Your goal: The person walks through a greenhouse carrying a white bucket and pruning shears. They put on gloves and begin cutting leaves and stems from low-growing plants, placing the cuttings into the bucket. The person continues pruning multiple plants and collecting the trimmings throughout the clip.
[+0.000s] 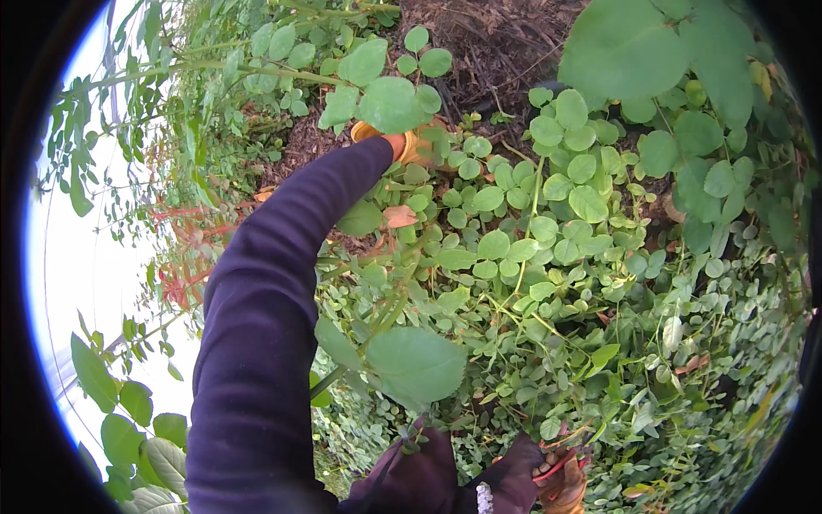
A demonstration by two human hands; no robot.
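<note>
My left arm, in a dark purple sleeve, stretches up from the bottom left. At its end my left hand (417, 146), in a tan glove with a loose cuff, reaches in among the rose leaves (390, 103). Leaves cover its fingers, so what it touches cannot be seen. Low in the view, by the dark clothing, my right hand (564, 482) wears a brown work glove and is closed around red-handled pruning shears (555, 465). The blades are hard to make out against the foliage.
Thick rose foliage (546, 250) fills the middle and right. Large leaves (623, 51) hang close at the top right, another (416, 365) beside the sleeve. Canes (282, 70) cross the upper left. Brown mulch (488, 45) lies beyond my left hand.
</note>
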